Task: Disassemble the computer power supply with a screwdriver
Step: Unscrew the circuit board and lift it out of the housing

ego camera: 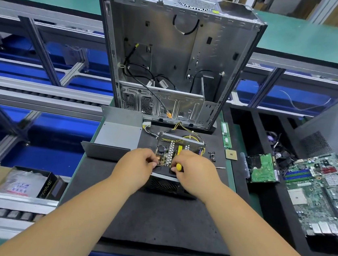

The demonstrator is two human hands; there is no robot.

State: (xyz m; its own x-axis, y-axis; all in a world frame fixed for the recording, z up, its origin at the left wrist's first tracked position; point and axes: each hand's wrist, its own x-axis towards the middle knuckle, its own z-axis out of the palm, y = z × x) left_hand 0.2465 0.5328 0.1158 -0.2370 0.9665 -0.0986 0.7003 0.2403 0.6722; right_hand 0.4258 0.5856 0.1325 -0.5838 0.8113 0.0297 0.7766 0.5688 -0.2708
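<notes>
The power supply point(180, 145) lies open on the black mat point(153, 216), its circuit board, heat sinks and yellow-black cables exposed. Its grey metal cover point(118, 135) lies off to the left. My right hand point(195, 169) is closed around a screwdriver with a yellow handle end point(178, 167), held over the near edge of the board; the tip is hidden. My left hand point(136, 165) pinches the near left edge of the supply's housing, beside the right hand. The perforated front wall point(164, 185) of the housing shows below both hands.
An emptied computer case point(172, 54) stands upright behind the supply. Loose screws point(211, 155), a CPU chip point(230, 154) and a RAM stick point(226, 135) lie to the right. Further right are a hard drive point(263, 169) and a motherboard point(320, 193). A box point(31, 182) sits at left.
</notes>
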